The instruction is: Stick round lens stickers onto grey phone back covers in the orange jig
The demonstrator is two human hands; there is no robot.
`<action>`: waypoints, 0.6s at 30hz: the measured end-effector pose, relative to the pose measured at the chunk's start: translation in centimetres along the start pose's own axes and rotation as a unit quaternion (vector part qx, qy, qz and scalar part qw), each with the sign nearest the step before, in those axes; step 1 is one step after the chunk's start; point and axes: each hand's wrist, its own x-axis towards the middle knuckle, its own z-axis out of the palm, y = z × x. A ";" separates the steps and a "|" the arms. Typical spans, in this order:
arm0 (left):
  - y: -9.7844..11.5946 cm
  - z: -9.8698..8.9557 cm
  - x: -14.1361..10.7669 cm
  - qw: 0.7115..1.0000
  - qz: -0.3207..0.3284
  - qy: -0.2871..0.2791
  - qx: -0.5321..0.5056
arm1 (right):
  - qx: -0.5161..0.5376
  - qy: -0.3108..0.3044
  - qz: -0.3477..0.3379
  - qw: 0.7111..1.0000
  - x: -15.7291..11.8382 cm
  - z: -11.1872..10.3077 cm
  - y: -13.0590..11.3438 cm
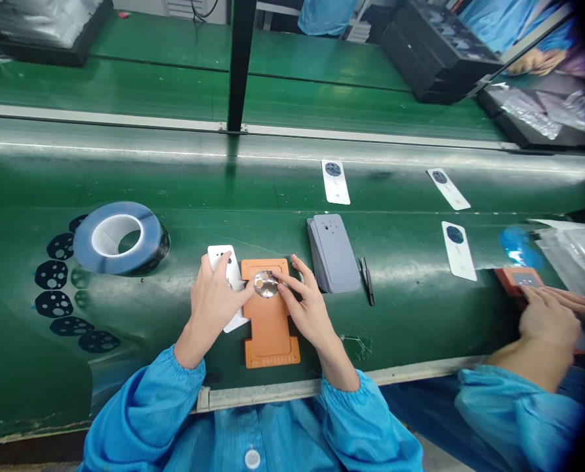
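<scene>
An orange jig (pixel 269 321) is laid flat on the green belt (pixel 174 177) at the near edge, and a round shiny disc (pixel 265 284) is seated in its upper part. The disc is pressed from both sides: the left hand (pixel 214 300) has its thumb laid against the disc's left rim while its other fingers are closed on a white cover (pixel 228 275) that lies partly under the palm, just beside the jig; the right hand (pixel 306 303) has its fingertips together on the disc's right rim, nothing being gripped in it. A stack of grey covers (pixel 334 252) stands just right of the jig, with black tweezers (pixel 367 280) beside it. A roll of blue tape (pixel 117 237) and a row of black perforated stickers (pixel 56 282) lie well to the left. Single white covers (pixel 335 181) are spread farther along the belt, and a co-worker's hand (pixel 548 318) is seen at the right over another orange jig (pixel 519 280). The risk, as judged from here, is that the disc may be seated off-centre if the pressure from the two sides is uneven (the jig is not clamped down, so it could be nudged as well). The white cover could be slid or bent under the left palm, and fingerprints could be left on the disc's bright face.
</scene>
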 end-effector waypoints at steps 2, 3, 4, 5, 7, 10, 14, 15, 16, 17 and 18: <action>0.0 -0.1 0.0 1.000 0.000 -0.003 -0.001 | 0.016 -0.003 0.006 1.000 0.1 -0.2 0.0; 0.1 -0.2 0.0 1.000 0.000 -0.004 -0.001 | 0.024 -0.001 0.008 1.000 0.2 -0.2 0.1; 0.1 -0.2 0.0 1.000 0.000 -0.002 -0.001 | 0.030 0.003 0.010 0.999 0.2 -0.2 0.2; 0.0 -0.1 0.0 1.000 0.001 -0.001 -0.001 | 0.036 0.008 0.012 0.999 0.3 -0.2 0.2; 0.0 -0.1 -0.1 1.000 0.004 0.004 0.001 | 0.044 0.015 0.017 0.999 0.4 -0.2 0.3; -0.1 0.1 -0.2 1.000 0.008 0.007 0.002 | 0.029 0.008 0.018 0.999 0.4 -0.2 0.1; -0.1 -0.1 -0.1 1.000 0.007 0.001 -0.003 | -0.011 -0.014 0.007 1.000 0.4 -0.5 -0.4; -0.1 -0.2 -0.1 1.000 0.006 -0.001 -0.005 | -0.017 -0.017 0.006 1.000 0.4 -0.5 -0.4; -0.1 -0.2 -0.1 1.000 0.005 -0.001 -0.008 | -0.022 -0.020 0.005 1.000 0.4 -0.6 -0.5; 0.0 -0.2 -0.1 1.000 0.004 0.000 -0.009 | -0.026 -0.021 0.003 0.999 0.4 -0.6 -0.5; 0.0 -0.2 -0.1 1.000 0.003 0.003 -0.010 | -0.031 -0.023 0.001 0.999 0.4 -0.6 -0.4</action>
